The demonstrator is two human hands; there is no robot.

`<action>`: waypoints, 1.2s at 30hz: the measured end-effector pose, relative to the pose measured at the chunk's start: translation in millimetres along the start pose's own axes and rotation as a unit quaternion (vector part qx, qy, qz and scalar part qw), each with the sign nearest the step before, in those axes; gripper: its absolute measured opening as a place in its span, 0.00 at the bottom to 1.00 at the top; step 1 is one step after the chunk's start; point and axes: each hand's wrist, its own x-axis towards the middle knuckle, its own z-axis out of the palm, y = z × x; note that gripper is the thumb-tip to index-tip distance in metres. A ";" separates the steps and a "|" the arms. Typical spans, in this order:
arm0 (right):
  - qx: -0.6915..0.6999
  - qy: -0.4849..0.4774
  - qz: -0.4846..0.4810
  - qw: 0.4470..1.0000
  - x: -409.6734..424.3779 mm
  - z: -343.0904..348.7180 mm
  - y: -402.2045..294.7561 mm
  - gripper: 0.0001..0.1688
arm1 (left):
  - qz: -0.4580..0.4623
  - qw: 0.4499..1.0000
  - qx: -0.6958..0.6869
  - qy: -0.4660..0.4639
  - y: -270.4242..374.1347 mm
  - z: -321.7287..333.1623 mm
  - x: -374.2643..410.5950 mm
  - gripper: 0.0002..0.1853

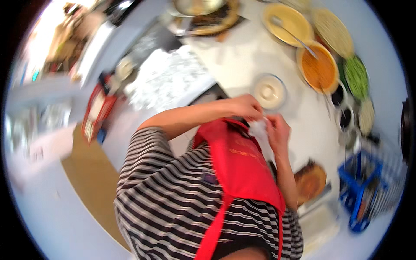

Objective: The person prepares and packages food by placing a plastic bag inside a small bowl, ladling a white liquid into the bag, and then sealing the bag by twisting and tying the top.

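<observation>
My left hand [248,107] and my right hand [279,130] are close together in front of the red apron [242,159]. Both pinch a thin, translucent whitish piece, which looks like plastic film [259,130]; its lower part hangs between them. Blur hides its exact shape and the fingertips. Just beyond my hands, a clear round bowl [269,91] with creamy white contents stands on the white table [234,61].
Bowls of orange sauce [318,70] and shredded green food [356,76], and a yellow bowl [287,24] with a metal spoon, stand at the upper right. A blue basket [360,182] and a round wooden board [308,182] lie right. A crinkled, shiny sheet [172,78] is left.
</observation>
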 end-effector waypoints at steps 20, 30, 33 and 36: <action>0.206 -0.143 -0.023 0.968 -9.3 67.5 -38.7 0.04 | 0.385 0.729 0.346 0.448 -62.8 24.1 -102.7 0.08; 0.247 -0.324 0.006 0.913 -12.1 166.4 -116.8 0.08 | 0.363 0.644 0.428 0.520 -133.3 -17.3 -215.7 0.11; 0.190 -0.367 -0.004 0.911 -9.7 197.9 -135.6 0.07 | 0.310 0.666 0.379 0.563 -165.3 -26.3 -242.1 0.09; 0.157 -0.335 -0.019 0.929 -12.8 222.3 -156.7 0.11 | 0.190 0.718 0.194 0.641 -189.4 -48.0 -273.2 0.06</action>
